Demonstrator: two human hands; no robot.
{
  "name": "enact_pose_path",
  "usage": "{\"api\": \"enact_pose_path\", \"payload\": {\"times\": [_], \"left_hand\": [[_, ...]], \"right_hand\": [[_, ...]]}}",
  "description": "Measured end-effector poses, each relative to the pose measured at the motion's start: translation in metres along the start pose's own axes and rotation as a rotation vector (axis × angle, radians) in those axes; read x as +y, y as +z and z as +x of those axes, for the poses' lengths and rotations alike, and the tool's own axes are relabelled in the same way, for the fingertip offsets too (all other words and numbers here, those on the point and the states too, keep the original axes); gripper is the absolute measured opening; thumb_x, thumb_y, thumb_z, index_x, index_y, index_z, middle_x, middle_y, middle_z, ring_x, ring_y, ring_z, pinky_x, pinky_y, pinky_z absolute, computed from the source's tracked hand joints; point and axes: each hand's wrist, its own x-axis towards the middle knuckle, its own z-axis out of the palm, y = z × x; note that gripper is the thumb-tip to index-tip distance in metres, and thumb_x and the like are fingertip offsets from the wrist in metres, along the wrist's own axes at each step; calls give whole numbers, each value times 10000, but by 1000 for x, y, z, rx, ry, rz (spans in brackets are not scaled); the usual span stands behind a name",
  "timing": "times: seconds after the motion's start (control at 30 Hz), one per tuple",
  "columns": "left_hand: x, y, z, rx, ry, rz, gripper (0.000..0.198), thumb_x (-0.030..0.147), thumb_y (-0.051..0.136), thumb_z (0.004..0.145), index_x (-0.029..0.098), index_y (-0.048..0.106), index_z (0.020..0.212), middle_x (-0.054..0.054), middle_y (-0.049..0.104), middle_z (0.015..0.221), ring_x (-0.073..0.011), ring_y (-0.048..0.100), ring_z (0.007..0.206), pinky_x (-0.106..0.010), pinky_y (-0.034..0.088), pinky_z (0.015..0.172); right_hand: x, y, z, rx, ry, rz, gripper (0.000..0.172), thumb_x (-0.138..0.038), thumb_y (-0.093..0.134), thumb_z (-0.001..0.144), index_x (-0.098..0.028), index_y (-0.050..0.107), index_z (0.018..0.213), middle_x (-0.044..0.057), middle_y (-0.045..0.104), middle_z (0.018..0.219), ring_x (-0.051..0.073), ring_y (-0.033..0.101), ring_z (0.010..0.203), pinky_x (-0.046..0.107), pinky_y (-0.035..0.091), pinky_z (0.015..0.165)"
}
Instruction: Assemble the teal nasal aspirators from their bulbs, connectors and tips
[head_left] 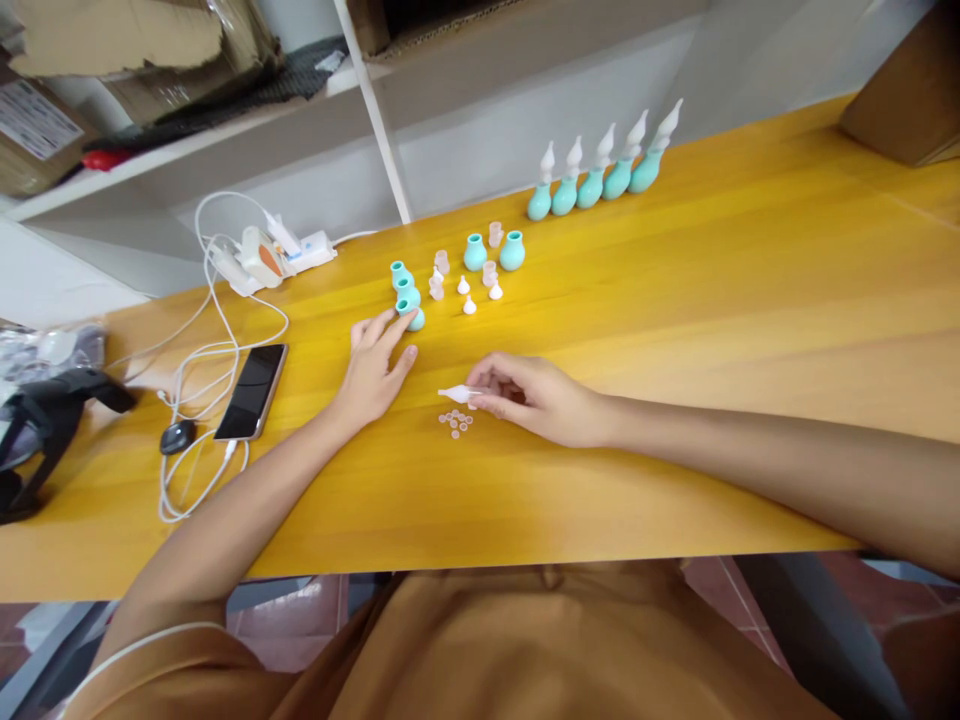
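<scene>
Right hand [536,395]: narrow pinch, thumb and fingers closed on a white nozzle [454,394]; nozzle held low over the table [675,320], roughly level, slim tip pointing left, away from the palm; left hand [369,375]: palm down, fingers loosely spread, thumb apart, fingertips at the nearest teal bulb [414,320]; cannot tell how firmly it touches.

Writing: white label [37,122] on a cardboard box [22,165], on the shelf far beyond and left of the left hand; print too small to read.

Containers: nearest bulb plus two more teal bulbs [409,292] in a line just beyond the left fingertips, mouths uncapped, insides too dark to tell; another teal pair [512,253] upright beyond the right hand, also open-mouthed; five capped bulbs [591,190] in a row farther beyond the right hand, each with a white tip fitted on top; clear plastic bag [52,345] well left of the left hand, contents unclear.

Small parts: clear discs [454,425] loose just left of the right fingertips, on the wearer's side of the nozzle; white cones [469,306] and pinkish cups [490,273] scattered beyond the right hand, between the bulb groups.

Left of the left hand: phone [253,390], cable plugged in at its near end; power strip [310,252] with plugs, beyond the phone.
</scene>
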Motion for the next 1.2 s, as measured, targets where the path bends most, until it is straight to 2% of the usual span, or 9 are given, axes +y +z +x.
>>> {"api": "enact_pose_path", "payload": {"times": [0.1, 0.2, 0.33, 0.47, 0.57, 0.7, 0.83, 0.97, 1.2], "left_hand": [[4, -3, -2, 169, 10, -103, 375, 411, 599, 1075, 248, 672, 1405, -119, 659, 1303, -284, 583, 1222, -511, 487, 1139], [11, -1, -6, 275, 28, -266, 259, 380, 686, 1016, 245, 692, 1237, -75, 613, 1171, -225, 626, 1089, -387, 584, 961], [23, 7, -15, 232, 135, -422, 343, 253, 680, 949, 263, 621, 1287, -72, 581, 1215, -202, 635, 1077, -337, 596, 895], [34, 4, -21, 151, 210, -439, 547, 135, 660, 840, 237, 557, 1368, -84, 631, 1205, -218, 647, 1070, -377, 576, 937], [39, -2, -21, 80, 267, -397, 437, 106, 625, 827, 221, 625, 1248, -77, 655, 1168, -230, 643, 1077, -405, 565, 964], [39, -4, -19, 70, 295, -417, 407, 128, 628, 863, 217, 634, 1260, -88, 668, 1183, -238, 659, 1092, -413, 579, 958], [39, -3, -19, 53, 333, -410, 393, 162, 652, 878, 219, 632, 1266, -98, 686, 1192, -244, 674, 1093, -418, 594, 952], [40, -5, -20, 47, 326, -391, 371, 198, 654, 892, 229, 632, 1261, -104, 703, 1190, -253, 683, 1087, -436, 595, 956], [40, -3, -19, 36, 309, -397, 388, 259, 753, 882, 238, 657, 1258, -107, 710, 1204, -259, 692, 1107, -446, 594, 975]], "right_hand": [[4, -2, 4, 19, 70, 148, 380, -502, 615, 1072, -178, 634, 1272, 47, 695, 980, 136, 640, 754, 272, 531, 664], [6, -5, 7, 17, 138, 271, 380, -548, 616, 1060, -183, 668, 1153, 56, 679, 978, 149, 640, 790, 277, 537, 663], [8, -9, 10, 178, 55, 174, 347, -550, 734, 984, -213, 747, 1064, 86, 649, 1102, 206, 625, 988, 331, 554, 780], [10, -11, 12, 296, 34, 160, 355, -560, 785, 947, -221, 754, 1046, 55, 647, 1003, 190, 603, 930, 350, 529, 844], [10, -11, 13, 259, 82, 334, 420, -593, 793, 929, -216, 667, 1066, 46, 703, 1012, 154, 615, 827, 298, 518, 719], [9, -9, 11, 161, 120, 425, 428, -500, 852, 888, -219, 587, 1073, 3, 677, 902, 105, 575, 652, 240, 467, 557], [6, -7, 11, 105, 98, 433, 424, -400, 886, 843, -216, 564, 1047, 33, 688, 995, 123, 629, 762, 233, 528, 602], [3, -5, 10, 85, 47, 385, 358, -377, 836, 896, -207, 566, 1060, 15, 650, 957, 101, 580, 729, 229, 519, 635], [9, -3, 4, 151, 37, 220, 330, -417, 799, 923, -219, 551, 1012, 5, 642, 892, 116, 538, 708, 240, 463, 620]]}}
